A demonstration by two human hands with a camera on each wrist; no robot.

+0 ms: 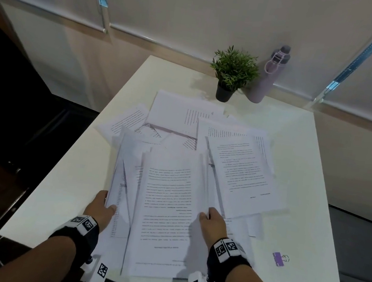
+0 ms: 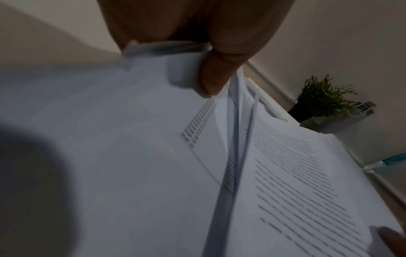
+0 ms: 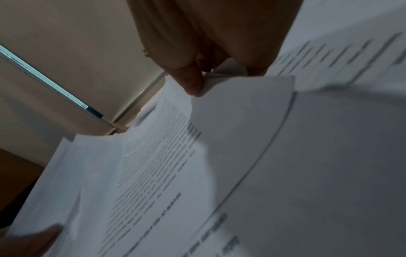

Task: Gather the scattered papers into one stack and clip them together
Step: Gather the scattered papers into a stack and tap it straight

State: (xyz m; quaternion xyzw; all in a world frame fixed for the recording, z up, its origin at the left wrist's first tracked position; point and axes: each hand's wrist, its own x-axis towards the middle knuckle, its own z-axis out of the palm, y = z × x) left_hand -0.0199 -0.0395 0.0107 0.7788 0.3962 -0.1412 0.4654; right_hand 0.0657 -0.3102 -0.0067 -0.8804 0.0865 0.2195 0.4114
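Head view shows a white tabletop [image 1: 308,173] with printed papers [image 1: 165,210] spread over its middle and near part, overlapping at many angles. The nearest sheets form a rough, uneven bundle that reaches the near edge, and both hands grasp this bundle at its sides. The left hand [image 1: 101,209] clasps the left edge, thumb on top of the sheets and fingers under them. The right hand [image 1: 212,223] pinches the right edge of the top sheet, thumb lying on the printed face. More papers lie beyond and to the right of the bundle, one page [image 1: 245,174] angled across the right side, others fanned toward the far end. A purple clip [image 1: 279,259] lies on the bare tabletop near the right edge, apart from the papers and right of the right hand. At the far end stand a small plant [image 1: 232,73] in a dark pot and a lilac bottle [image 1: 268,78] just beside it, both close to the wall. In the left wrist view the left hand [image 2: 211,52] curls its thumb over the edge of the papers [image 2: 307,182], whose sheets splay apart in layers; the plant [image 2: 320,102] shows behind. In the right wrist view the right hand [image 3: 197,66] nips a lifted, curved sheet [image 3: 167,156] between thumb and fingers, with other pages lying under it.
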